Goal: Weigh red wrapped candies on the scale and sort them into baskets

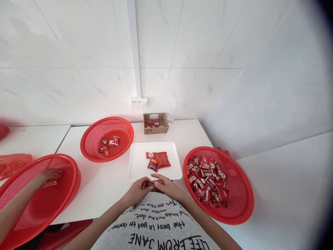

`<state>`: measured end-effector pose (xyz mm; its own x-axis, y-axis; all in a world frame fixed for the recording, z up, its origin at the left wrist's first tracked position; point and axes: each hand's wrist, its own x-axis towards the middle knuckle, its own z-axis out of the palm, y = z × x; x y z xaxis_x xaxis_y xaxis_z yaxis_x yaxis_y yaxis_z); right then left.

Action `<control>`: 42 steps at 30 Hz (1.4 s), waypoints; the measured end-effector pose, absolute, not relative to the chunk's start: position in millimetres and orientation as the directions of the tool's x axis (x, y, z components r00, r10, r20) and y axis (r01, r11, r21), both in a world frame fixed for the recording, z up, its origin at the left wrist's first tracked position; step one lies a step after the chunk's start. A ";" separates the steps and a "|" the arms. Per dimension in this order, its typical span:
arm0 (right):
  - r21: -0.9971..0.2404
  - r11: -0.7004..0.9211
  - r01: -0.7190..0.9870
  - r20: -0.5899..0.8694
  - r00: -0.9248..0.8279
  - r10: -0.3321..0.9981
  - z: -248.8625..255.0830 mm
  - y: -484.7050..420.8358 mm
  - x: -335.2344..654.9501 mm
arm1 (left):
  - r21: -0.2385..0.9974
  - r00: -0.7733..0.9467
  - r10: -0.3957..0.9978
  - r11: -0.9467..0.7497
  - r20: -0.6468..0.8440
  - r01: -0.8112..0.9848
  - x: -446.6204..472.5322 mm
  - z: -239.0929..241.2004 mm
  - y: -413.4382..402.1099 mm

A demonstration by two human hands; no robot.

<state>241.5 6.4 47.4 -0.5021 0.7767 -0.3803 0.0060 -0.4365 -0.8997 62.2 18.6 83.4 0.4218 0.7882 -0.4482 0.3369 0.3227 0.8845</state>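
Both my hands meet at the table's near edge, just below a white tray (137, 163). My left hand (136, 191) and my right hand (168, 185) are closed together on a small red packet (147, 184). On the tray lie a few red snack packets (159, 160). To the right stands a red mesh basket (240, 201) heaped with several red packets (206, 180). Behind the tray on the left, another red basket (90, 139) holds a few packets (109, 144).
A small cardboard box (155, 123) with red packets stands against the tiled wall, beside a clear bottle (170, 115) and below a wall socket (139, 101). At the left, another person's hand (48, 175) reaches into a third red basket (39, 211). Red plastic bags (13, 165) lie far left.
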 end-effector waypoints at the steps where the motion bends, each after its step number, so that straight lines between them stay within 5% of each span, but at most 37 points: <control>1: -0.900 -0.437 -0.007 -0.372 -0.512 0.775 49.0 3.1 243.0 | 0.882 0.445 0.784 0.264 -0.432 0.390 67.1 85.4 17.7; 12: -0.951 -0.303 -0.062 -0.211 -0.585 0.783 57.5 -22.5 272.4 | 0.871 0.549 0.732 0.122 -0.403 0.476 107.2 70.1 2.1; 24: -0.877 -0.478 -0.051 -0.418 -0.409 0.811 33.0 -34.6 293.2 | 0.726 0.259 0.882 0.125 -0.394 0.677 126.6 77.7 -10.7; 32: -0.896 -0.441 -0.054 -0.392 -0.375 0.840 47.7 -27.3 270.0 | 0.860 0.392 0.862 0.092 -0.321 0.502 106.9 68.6 -12.0; 42: -0.897 -0.441 0.034 -0.433 -0.279 0.857 37.9 -25.7 236.1 | 0.871 0.485 0.815 0.047 -0.316 0.489 73.0 74.2 -4.5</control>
